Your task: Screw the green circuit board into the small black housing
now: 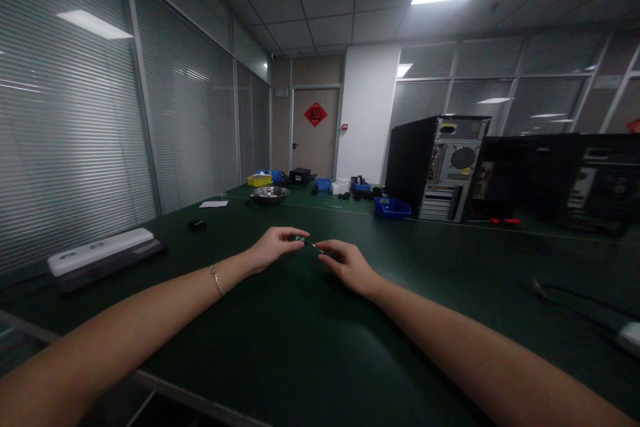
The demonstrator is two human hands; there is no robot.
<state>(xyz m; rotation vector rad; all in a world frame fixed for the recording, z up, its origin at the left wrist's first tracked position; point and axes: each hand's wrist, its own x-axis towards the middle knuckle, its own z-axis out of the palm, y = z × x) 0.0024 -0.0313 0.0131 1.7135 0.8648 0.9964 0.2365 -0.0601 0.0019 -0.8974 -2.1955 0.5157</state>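
Observation:
Both my arms reach out over a dark green table (280,347). My left hand (273,248) pinches a small green part (301,239) between thumb and fingertips. My right hand (347,263) is just to the right of it, holding a thin dark tool (320,249) whose tip points at the green part. The two hands nearly meet above the table's middle. A thin bracelet (217,279) is on my left wrist.
A black computer tower (435,167) stands at the back right, with a blue bin (393,207) in front of it. Further back are a metal bowl (270,194), more bins and a red-handled screwdriver (505,221). A white and black flat device (103,253) lies at left.

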